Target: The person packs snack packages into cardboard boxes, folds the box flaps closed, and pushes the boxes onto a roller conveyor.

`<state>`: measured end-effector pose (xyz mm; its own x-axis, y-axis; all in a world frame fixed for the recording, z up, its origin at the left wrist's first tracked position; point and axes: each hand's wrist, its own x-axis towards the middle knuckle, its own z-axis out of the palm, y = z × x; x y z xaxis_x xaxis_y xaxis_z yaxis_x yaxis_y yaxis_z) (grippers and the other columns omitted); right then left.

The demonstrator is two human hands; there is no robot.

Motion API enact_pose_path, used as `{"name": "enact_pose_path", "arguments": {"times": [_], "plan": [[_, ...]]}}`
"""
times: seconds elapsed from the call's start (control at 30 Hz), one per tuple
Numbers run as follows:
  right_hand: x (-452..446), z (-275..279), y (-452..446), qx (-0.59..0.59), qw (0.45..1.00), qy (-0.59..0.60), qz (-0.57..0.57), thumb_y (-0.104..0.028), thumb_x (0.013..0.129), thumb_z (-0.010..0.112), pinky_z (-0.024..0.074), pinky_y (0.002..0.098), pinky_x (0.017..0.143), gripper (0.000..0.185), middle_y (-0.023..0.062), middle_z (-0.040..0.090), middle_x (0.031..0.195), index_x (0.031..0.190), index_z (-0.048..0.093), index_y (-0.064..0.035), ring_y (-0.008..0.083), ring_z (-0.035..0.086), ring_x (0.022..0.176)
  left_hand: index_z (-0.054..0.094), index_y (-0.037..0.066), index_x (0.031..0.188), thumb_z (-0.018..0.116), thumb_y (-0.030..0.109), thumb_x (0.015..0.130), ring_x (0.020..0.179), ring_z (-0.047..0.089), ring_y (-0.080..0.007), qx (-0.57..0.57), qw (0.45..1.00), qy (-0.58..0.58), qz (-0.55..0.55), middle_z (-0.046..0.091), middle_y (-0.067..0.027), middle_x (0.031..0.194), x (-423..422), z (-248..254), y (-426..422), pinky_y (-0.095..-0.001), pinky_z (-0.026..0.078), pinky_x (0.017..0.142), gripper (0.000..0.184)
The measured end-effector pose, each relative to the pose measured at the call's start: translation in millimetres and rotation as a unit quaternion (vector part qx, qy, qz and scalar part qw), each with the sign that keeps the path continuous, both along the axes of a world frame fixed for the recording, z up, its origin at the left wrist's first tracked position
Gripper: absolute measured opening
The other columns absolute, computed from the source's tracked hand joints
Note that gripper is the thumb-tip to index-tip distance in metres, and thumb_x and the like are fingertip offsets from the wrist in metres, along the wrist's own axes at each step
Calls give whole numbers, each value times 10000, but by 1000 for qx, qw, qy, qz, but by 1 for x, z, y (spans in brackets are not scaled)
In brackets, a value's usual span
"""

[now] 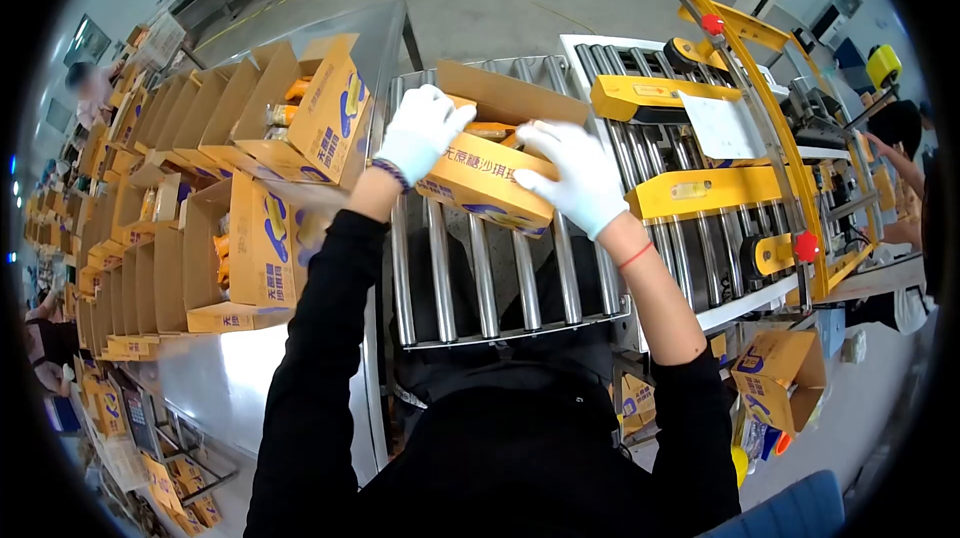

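On the metal rollers (483, 283) in front of me stands a yellow carton (490, 178) with its far flap raised and orange packets (493, 131) showing inside. My left hand (424, 133), in a white glove, is at the carton's left end, its fingers bent over the top edge. My right hand (575, 176), also gloved in white, lies over the right end with its fingers apart, slightly blurred. Whether the fingers of my left hand pinch a flap is hard to make out.
Rows of open cartons (325, 118) with packets cover the steel table (215, 378) at left. A yellow-framed machine (700, 190) stands at right, a paper sheet (722, 128) on it. An open carton (780, 378) sits lower right. Other people are at both edges.
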<state>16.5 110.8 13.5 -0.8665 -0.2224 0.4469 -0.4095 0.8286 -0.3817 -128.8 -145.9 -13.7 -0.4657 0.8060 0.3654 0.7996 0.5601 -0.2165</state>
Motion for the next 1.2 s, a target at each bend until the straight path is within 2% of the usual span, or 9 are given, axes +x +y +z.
{"name": "enact_pose_path", "arguments": {"times": [0.2,0.27,0.53,0.7,0.73,0.8,0.93,1.07,1.2], "plan": [[8,25,-26,134,981,62,-126,-388,684,900,308,510,1217,994,198,524,1431,1477,458,17,362,490,1345,572,-31,1379,685,421,993,1233,589,-307,341,854,-284,270,599,-181,1340,9,-11,20,-404,466,1082,606],[37,3,-34,88,995,-9,-51,-311,643,925,263,525,1246,1019,196,535,1422,1485,452,13,350,488,1360,541,-27,1435,634,414,1034,1202,623,-215,439,627,-642,54,629,-145,1357,-13,-30,-1,-343,495,1042,603],[0,-28,18,167,974,-1,-150,-232,649,933,258,477,1256,1065,162,474,1544,1545,391,-38,327,415,1461,501,-17,1486,596,421,1032,1161,656,-261,537,731,-386,166,642,-224,1351,35,-72,108,-341,522,981,638],[-7,-25,23,187,968,7,-165,-496,735,855,205,477,1273,1093,215,415,1580,1561,351,12,368,351,1498,570,3,1432,596,454,1027,1221,637,-311,309,595,-742,29,657,-215,1306,72,-3,70,-394,493,1052,607],[-7,-23,32,197,966,2,-168,-490,776,822,207,480,1269,1032,213,416,1579,1553,362,11,366,350,1497,607,13,1388,607,410,1027,1169,649,-291,292,809,-510,25,678,-170,1237,66,-10,52,-383,509,1014,536],[-5,-26,50,195,965,8,-176,-429,816,785,215,484,1263,940,215,419,1575,1539,379,14,371,358,1488,642,18,1294,646,336,993,1122,659,-319,341,900,-256,92,687,-179,1192,54,13,-1,-410,516,987,438],[-8,-41,73,178,965,42,-189,-234,849,667,237,495,1249,776,217,439,1558,1529,393,20,378,368,1477,697,22,1139,659,307,966,1024,667,-404,163,875,175,420,718,-189,1076,23,57,-118,-458,529,915,335],[-5,-24,62,305,941,-49,-141,-142,812,674,304,488,1214,659,224,521,1471,1434,509,-1,360,435,1425,716,24,877,577,306,1018,871,596,-441,139,932,-73,328,688,-212,872,23,37,-150,-499,488,838,344],[19,-61,7,13,992,-123,-24,-247,818,771,370,443,1181,745,248,522,1468,1450,485,25,414,505,1351,689,35,869,627,246,995,887,588,-390,202,954,-125,183,662,-157,834,94,48,-121,-476,476,844,253]]}}
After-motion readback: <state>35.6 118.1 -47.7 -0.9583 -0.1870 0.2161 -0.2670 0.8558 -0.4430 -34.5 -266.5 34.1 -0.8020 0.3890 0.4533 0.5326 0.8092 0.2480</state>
